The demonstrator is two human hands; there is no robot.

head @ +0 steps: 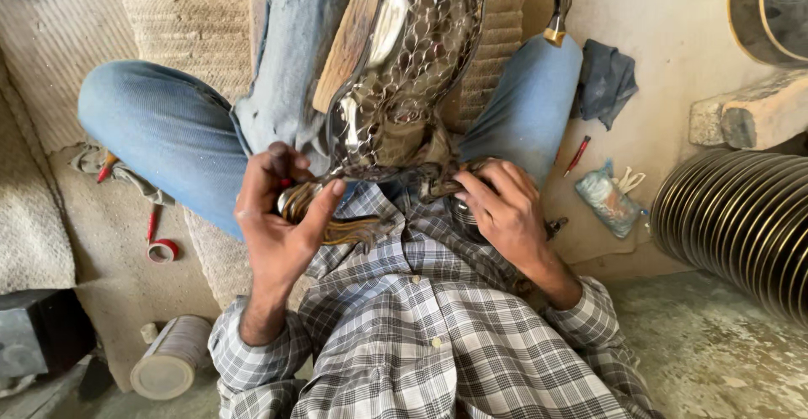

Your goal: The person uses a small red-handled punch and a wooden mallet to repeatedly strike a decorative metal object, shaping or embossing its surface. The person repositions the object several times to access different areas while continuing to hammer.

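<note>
- Head view, frame center: your left hand (278,217) curls its fingers around the lower edge of an embossed silver metal figure (404,74) resting on your lap.
- Your right hand (505,204) clamps the same base from center right, fingers bent tight.
- Lower left: a tape roll (171,358); a red pen (577,155) lies at right.
</note>
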